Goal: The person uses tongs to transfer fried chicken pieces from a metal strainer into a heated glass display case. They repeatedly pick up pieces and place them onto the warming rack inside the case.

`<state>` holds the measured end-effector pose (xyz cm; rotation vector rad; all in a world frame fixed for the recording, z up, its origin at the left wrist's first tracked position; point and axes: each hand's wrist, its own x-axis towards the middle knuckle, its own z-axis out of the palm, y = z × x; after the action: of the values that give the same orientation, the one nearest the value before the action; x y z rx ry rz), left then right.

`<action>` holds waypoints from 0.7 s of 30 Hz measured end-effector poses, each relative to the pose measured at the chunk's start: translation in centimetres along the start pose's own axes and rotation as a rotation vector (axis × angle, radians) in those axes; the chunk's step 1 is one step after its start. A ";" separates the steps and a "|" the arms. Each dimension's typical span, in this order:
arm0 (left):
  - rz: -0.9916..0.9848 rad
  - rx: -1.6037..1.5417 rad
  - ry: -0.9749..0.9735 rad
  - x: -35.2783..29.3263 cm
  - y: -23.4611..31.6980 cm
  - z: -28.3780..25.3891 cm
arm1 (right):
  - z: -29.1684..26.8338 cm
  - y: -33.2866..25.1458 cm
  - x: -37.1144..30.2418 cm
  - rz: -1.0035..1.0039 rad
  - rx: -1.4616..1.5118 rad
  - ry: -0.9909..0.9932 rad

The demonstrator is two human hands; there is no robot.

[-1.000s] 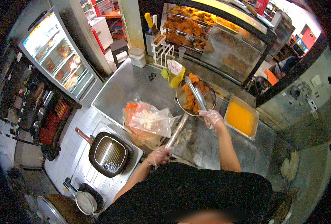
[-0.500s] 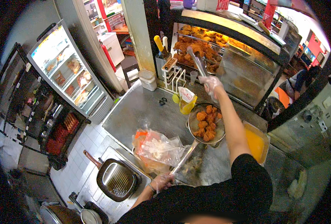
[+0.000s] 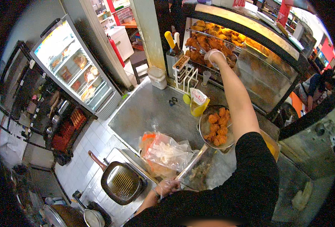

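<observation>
The right hand (image 3: 215, 58), seemingly grasping tongs (image 3: 202, 48), is now shifting work into the display case (image 3: 266, 70). The left hand (image 3: 168, 186) is gripping a strainer handle (image 3: 194, 160).

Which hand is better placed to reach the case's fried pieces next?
Probably the right hand: it is at the lit case, near the fried pieces; the left hand grips a metal handle, farther away.

A metal counter (image 3: 141, 109) is marked with brown residue (image 3: 202, 170); a plastic bag (image 3: 169, 152), a white tub (image 3: 157, 78), a white rack (image 3: 185, 77) and a yellow-and-white container (image 3: 198, 103) are borne on it. A strainer (image 3: 228, 131) is positioned over it; contact cannot be confirmed.
</observation>
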<state>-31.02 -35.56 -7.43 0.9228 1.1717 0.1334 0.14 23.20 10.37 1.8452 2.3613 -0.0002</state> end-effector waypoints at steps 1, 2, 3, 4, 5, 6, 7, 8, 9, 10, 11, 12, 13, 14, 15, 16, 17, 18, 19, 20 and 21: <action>0.055 -0.061 -0.008 0.0 0.0 -0.1 | 0.2 -0.2 -1.9 -0.083 -0.111 -0.009; 0.079 -0.097 -0.001 -0.1 -0.1 0.1 | 0.4 -0.4 -4.2 -0.130 -0.243 -0.026; 0.108 -0.078 0.044 -0.2 -0.1 0.4 | 0.6 -0.5 -6.7 -0.185 -0.346 -0.038; 0.127 -0.037 0.036 -0.3 0.0 0.7 | 1.0 -0.7 -9.3 -0.258 -0.417 -0.014; 0.123 -0.109 0.021 -0.5 0.0 1.0 | 1.7 -0.8 -12.2 -0.225 -0.375 -0.026; 0.089 -0.159 0.007 -0.5 0.0 1.4 | 2.4 -0.8 -15.0 -0.056 -0.146 -0.008; 0.034 -0.089 0.003 -0.4 0.2 1.6 | 3.2 -0.7 -17.6 0.097 0.069 0.028; 0.163 0.025 0.011 -0.5 0.2 1.8 | 4.2 -0.7 -20.3 0.238 0.280 0.068; 0.223 -0.057 0.001 -0.6 0.0 2.2 | 5.2 -0.4 -23.1 0.230 0.295 0.088; 0.274 -0.113 -0.030 -0.5 -0.1 2.3 | 6.1 0.2 -26.0 0.213 0.303 0.111; 0.227 -0.121 -0.013 -0.4 -0.4 2.5 | 6.9 1.0 -28.7 0.178 0.298 0.149; 0.164 -0.133 -0.033 -0.1 -0.7 2.7 | 8.0 1.3 -31.3 0.137 0.312 0.223; 0.341 0.011 -0.067 0.3 -0.9 2.4 | 9.5 1.1 -33.8 0.072 0.307 0.313; 0.332 0.049 -0.075 0.5 -1.5 2.7 | 10.9 1.1 -36.9 0.207 0.559 0.197; 0.440 -0.039 -0.122 0.6 -1.9 3.0 | 12.3 1.0 -40.4 0.432 0.934 0.100; 0.329 -0.212 -0.112 0.8 -2.2 3.3 | 13.8 0.3 -43.7 0.475 0.871 0.118; 0.169 -0.271 -0.085 0.9 -2.4 3.7 | 15.1 -0.7 -46.1 0.449 0.823 0.156; 0.076 -0.329 -0.076 1.1 -2.5 4.1 | 16.0 -1.3 -47.9 0.444 0.750 0.142; 0.100 -0.353 -0.085 1.0 -2.6 4.4 | 16.8 -1.8 -49.8 0.484 0.810 0.105; 0.131 -0.371 -0.086 0.9 -2.7 4.7 | 17.6 -2.5 -51.3 0.552 0.843 0.014; 0.145 -0.320 -0.115 1.0 -2.4 4.7 | 18.1 -3.0 -52.5 0.591 0.876 -0.071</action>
<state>-27.57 -39.16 -9.46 0.7204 0.9434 0.3700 11.65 -29.77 -1.81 2.7584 1.7738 -1.1595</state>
